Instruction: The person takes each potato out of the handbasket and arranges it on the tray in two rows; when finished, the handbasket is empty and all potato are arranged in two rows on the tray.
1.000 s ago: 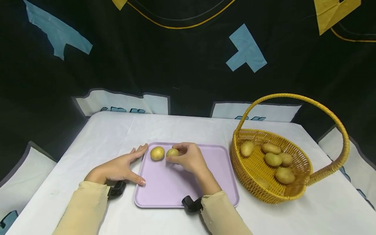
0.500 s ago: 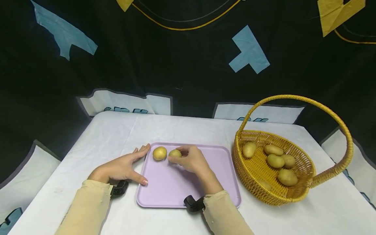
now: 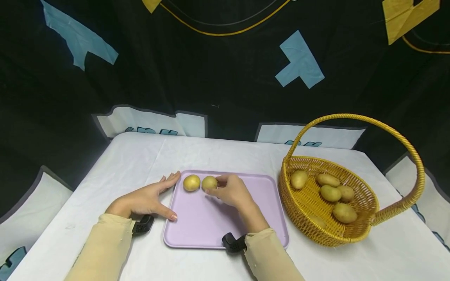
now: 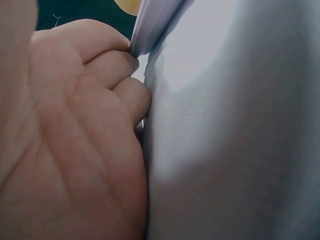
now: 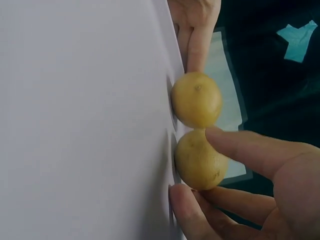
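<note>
Two round yellowish potatoes lie side by side near the far left corner of a lilac tray (image 3: pixel 197 226). My right hand (image 3: pixel 233 191) is at the right-hand potato (image 3: pixel 209 183), thumb and fingertips on opposite sides of it; in the right wrist view this potato (image 5: pixel 200 160) sits low on the tray between them. The left-hand potato (image 3: pixel 191 182) is untouched beside it. My left hand (image 3: pixel 149 199) lies spread along the tray's left edge, fingertips at the far corner and thumb over the rim. In the left wrist view its fingers (image 4: pixel 105 65) meet the tray's side.
A yellow woven basket (image 3: pixel 291 210) with a tall arched handle (image 3: pixel 358 117) stands right of the tray and holds several potatoes (image 3: pixel 344 213). A white cloth (image 3: pixel 225 154) covers the table. Behind it hangs a dark curtain (image 3: pixel 225 86) with blue patches.
The right fingers have drawn back slightly to the right, so more of the right-hand potato shows. The left hand stays at the tray edge. The head view has shifted slightly.
</note>
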`<state>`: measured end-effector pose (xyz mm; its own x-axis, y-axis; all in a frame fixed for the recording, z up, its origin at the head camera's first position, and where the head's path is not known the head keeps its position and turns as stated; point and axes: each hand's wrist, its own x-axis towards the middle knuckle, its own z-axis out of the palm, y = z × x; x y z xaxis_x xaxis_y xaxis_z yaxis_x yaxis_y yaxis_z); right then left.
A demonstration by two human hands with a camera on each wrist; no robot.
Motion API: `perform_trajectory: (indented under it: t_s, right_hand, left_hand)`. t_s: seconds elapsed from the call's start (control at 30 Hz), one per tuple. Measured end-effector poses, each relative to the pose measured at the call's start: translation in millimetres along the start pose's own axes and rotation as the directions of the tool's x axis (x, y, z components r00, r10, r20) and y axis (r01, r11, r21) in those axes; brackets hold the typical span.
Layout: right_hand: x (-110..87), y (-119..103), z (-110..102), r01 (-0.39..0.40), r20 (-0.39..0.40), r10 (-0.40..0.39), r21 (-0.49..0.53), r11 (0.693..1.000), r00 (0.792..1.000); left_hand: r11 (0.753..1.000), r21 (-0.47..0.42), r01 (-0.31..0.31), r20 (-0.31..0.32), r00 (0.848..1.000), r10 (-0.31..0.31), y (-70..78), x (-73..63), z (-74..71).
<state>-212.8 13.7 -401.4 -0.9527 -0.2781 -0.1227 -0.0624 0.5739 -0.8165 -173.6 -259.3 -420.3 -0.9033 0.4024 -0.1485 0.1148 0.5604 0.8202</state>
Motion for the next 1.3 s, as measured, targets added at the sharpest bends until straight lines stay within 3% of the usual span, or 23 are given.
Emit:
perform_trajectory:
  t_s: [0.33, 0.63, 0.87, 1.3]
  right_hand:
    - [0.0, -1, -13, -0.021, 0.055, 0.016, 0.103, 0.994, 0.998]
    - [-6.9, -11, -34, 0.034, 0.061, -0.047, 0.200, 0.979, 0.997]
    - [-16.1, -17, -49, 0.082, 0.040, -0.086, 0.102, 0.991, 0.995]
    - [-28.0, -23, -64, 0.073, 0.066, -0.075, 0.028, 0.997, 0.995]
  left_hand:
    - [1.000, 0.016, -0.002, 0.002, 1.000, 0.002, 0.0, -0.6, -2.3]
    - [1.000, 0.021, 0.001, 0.001, 1.000, -0.001, -0.7, -1.4, -4.6]
    - [1.000, -0.004, 0.008, 0.004, 1.000, -0.008, -0.2, -0.3, -3.3]
    - [1.000, -0.001, 0.015, 0.000, 1.000, -0.015, -0.9, 1.3, -0.1]
